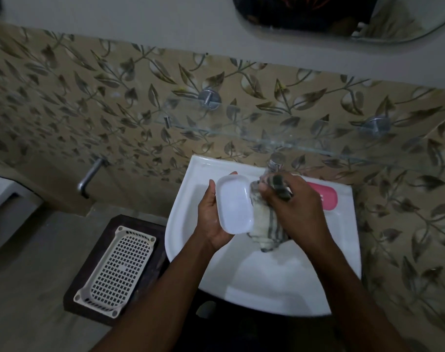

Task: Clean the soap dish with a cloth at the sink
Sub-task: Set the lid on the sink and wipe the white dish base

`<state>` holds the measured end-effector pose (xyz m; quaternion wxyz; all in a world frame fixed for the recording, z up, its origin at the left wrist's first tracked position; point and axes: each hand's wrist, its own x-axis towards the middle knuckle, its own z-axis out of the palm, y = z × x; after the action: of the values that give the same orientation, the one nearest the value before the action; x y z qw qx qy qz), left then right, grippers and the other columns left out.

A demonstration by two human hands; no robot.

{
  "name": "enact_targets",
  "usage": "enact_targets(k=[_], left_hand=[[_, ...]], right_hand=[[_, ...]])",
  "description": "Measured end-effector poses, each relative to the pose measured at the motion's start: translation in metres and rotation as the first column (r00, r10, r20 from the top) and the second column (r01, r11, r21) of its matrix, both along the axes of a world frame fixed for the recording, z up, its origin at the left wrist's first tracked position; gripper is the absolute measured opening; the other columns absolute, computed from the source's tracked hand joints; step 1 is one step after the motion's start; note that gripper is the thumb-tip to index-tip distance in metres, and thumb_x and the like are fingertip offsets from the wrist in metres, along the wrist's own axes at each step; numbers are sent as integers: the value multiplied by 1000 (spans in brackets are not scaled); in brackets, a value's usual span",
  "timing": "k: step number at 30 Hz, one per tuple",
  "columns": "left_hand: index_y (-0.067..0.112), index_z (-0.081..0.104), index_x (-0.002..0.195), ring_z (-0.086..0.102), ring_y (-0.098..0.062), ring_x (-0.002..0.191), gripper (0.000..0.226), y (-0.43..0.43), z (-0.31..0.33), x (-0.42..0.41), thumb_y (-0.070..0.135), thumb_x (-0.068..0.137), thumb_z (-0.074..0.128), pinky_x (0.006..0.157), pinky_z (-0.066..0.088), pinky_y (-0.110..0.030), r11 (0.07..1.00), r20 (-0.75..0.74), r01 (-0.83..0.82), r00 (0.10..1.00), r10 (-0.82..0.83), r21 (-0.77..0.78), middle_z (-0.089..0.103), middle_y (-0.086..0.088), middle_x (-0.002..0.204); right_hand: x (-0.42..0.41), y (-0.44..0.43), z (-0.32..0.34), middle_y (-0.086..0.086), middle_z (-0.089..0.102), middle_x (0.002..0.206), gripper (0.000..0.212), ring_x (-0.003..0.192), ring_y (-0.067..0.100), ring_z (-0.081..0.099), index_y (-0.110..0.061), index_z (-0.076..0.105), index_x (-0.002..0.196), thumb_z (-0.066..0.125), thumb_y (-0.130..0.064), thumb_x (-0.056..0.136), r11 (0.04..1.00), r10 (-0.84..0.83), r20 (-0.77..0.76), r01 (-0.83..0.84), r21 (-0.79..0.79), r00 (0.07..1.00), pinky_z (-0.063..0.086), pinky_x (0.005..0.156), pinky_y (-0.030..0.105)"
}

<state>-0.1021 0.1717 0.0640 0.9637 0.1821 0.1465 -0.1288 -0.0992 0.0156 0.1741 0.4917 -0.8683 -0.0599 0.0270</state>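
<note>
A white rounded soap dish (233,205) is held over the white sink (262,283), its hollow side facing up toward me. My left hand (211,219) grips it from below and the left, fingers curled around its far edge. My right hand (290,201) is closed on a pale cloth with dark stripes (266,228), which hangs bunched against the dish's right edge. The tap (276,161) stands just behind my right hand, partly hidden by the cloth.
A pink object (326,198) lies on the sink's right rim. A glass shelf (241,137) juts from the leaf-patterned wall above the tap. On the floor to the left, a white perforated tray (117,271) rests on a dark stand. A wall spout (89,176) sticks out left of the sink.
</note>
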Motion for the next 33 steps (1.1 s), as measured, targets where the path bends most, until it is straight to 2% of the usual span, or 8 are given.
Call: enact_targets(k=[6, 9, 14, 17, 20, 24, 29, 33], left_hand=[[15, 36, 150, 51, -34, 127, 73, -18, -2, 5, 59, 92, 45, 101, 47, -48, 999, 1, 51, 999, -51, -12, 51, -15, 142], [13, 56, 130, 65, -29, 104, 58, -21, -3, 5, 56, 97, 35, 91, 55, -43, 1000, -59, 15, 998, -16, -7, 67, -14, 115], [19, 79, 100, 70, -30, 94, 63, -8, -18, 4, 64, 93, 36, 89, 51, -51, 1000, -57, -12, 998, 12, -1, 73, -14, 104], [15, 72, 112, 63, -33, 107, 65, -12, -16, 5, 63, 93, 33, 102, 41, -54, 1000, -82, 18, 996, -19, -8, 71, -16, 112], [10, 78, 98, 69, -31, 99, 78, -19, -10, 8, 64, 96, 22, 89, 53, -46, 996, -95, 91, 991, -91, 2, 74, -15, 104], [15, 75, 106, 70, -30, 97, 61, -14, -9, 8, 60, 95, 37, 88, 55, -43, 1000, -83, 2, 997, -1, 12, 73, -14, 106], [18, 79, 98, 72, -29, 93, 66, -9, -6, 10, 59, 97, 29, 88, 54, -47, 998, -65, -22, 998, 26, 52, 74, -12, 104], [16, 72, 103, 67, -27, 96, 65, -16, 3, 11, 54, 100, 19, 102, 43, -46, 989, -83, 53, 996, -42, 136, 74, -9, 100]], right_hand=[[8, 37, -24, 1, 73, 93, 15, 83, 21, 69, -21, 68, 102, 70, -26, 88, 891, 38, 303, 105, -442, 952, 56, 74, 33], [1, 51, -37, -1, 75, 96, 17, 85, 19, 71, -24, 69, 106, 69, -27, 89, 901, -5, 329, 147, -409, 944, 51, 73, 26], [0, 45, -41, -6, 74, 88, 14, 82, 16, 67, -32, 68, 97, 69, -31, 84, 835, 226, 107, -135, -534, 968, 50, 69, 25], [6, 38, -35, -4, 72, 87, 9, 81, 20, 68, -30, 64, 98, 65, -30, 88, 773, 173, 199, -8, -634, 965, 39, 63, 24], [12, 44, -33, -1, 73, 91, 14, 83, 22, 70, -24, 63, 104, 64, -29, 91, 833, 18, 293, 148, -533, 956, 46, 66, 26], [4, 56, -30, -7, 73, 96, 13, 86, 13, 68, -30, 66, 102, 67, -30, 88, 903, 121, 147, -48, -426, 982, 41, 69, 19], [9, 41, -21, 0, 70, 94, 15, 87, 21, 67, -29, 63, 103, 59, -34, 90, 687, 213, 81, -90, -722, 974, 40, 68, 26], [16, 46, -21, 1, 71, 93, 15, 85, 23, 67, -22, 60, 107, 55, -29, 96, 726, 84, 253, 115, -678, 964, 39, 64, 27]])
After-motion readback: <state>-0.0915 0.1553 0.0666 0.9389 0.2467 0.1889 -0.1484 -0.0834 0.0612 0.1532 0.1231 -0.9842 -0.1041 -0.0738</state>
